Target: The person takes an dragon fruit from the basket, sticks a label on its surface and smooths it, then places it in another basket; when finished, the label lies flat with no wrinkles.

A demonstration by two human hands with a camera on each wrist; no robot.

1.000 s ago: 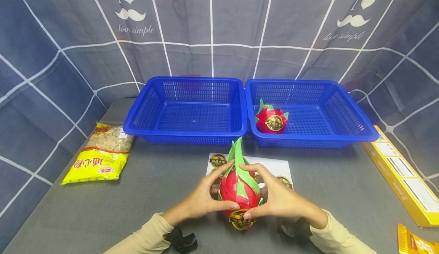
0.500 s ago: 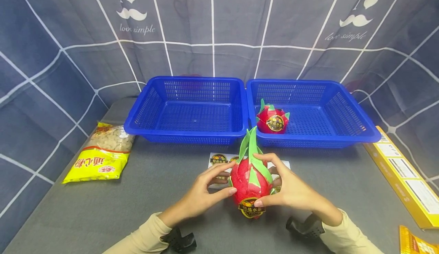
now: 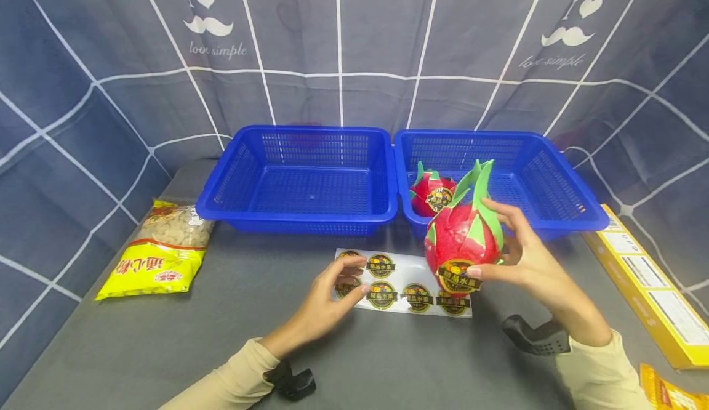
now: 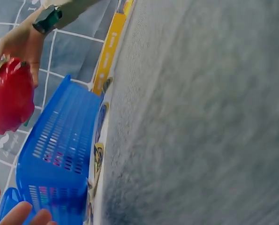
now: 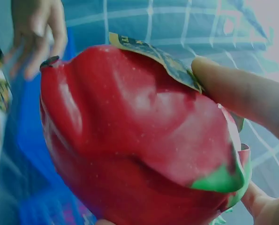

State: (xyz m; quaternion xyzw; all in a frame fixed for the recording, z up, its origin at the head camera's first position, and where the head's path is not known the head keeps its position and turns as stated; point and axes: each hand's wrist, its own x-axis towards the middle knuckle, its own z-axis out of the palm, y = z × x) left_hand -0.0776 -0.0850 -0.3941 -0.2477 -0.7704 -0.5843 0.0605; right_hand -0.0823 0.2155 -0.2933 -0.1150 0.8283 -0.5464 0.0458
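Note:
My right hand [image 3: 532, 262] grips a red toy dragon fruit [image 3: 462, 241] with green leaf tips, raised in front of the right basket. A black and gold round sticker [image 3: 458, 276] is on the fruit's near side, with my thumb at its edge. In the right wrist view the dragon fruit [image 5: 130, 131] fills most of the picture. My left hand [image 3: 327, 293] holds nothing; its fingers are loosely bent over the left end of a white sticker sheet [image 3: 399, 302]. A second stickered dragon fruit [image 3: 429, 191] lies inside the right blue basket [image 3: 554, 213], partly hidden by the held one.
The left blue basket [image 3: 299, 218] stands beside the right one at the back. A yellow bag of pasta [image 3: 160, 250] lies at the left. A long yellow box [image 3: 653, 287] and an orange packet [image 3: 667, 393] lie at the right edge. A grey checked cloth [image 3: 376, 34] hangs behind.
Both hands held the dragon fruit at first. My left hand has let go, while my right hand has lifted it rightward and toward the right basket, uncovering the sticker sheet.

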